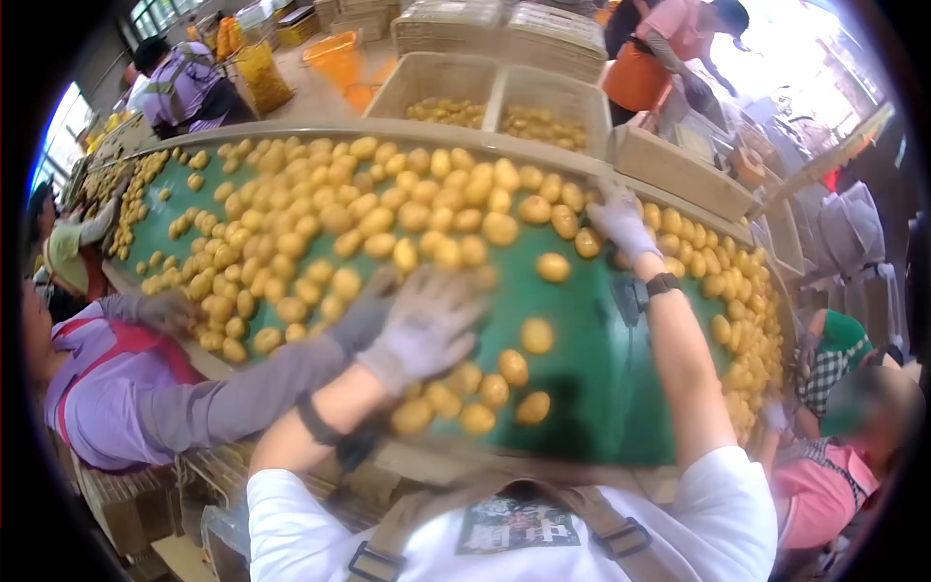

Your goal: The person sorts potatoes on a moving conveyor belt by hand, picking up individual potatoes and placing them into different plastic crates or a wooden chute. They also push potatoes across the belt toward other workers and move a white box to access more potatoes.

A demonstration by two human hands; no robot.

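Many yellow potatoes point(346, 283) lie on a green conveyor belt point(621, 388). My left hand point(427, 325), in a pale glove and blurred by motion, is over the belt among the potatoes at centre; whether it grips one cannot be made out. Several potatoes point(495, 391) lie just below and right of it. My right hand point(621, 221), gloved too, rests at the belt's far side with fingers apart, touching the potatoes between the main heap and the row on the right. No potato shows held in it.
A co-worker's gloved hand and grey sleeve point(233, 403) reach in close beside my left hand. Two bins point(436, 73) with potatoes stand beyond the far rim point(388, 126). Other people stand at the far left, back right and right. An orange basket point(333, 53) is behind.
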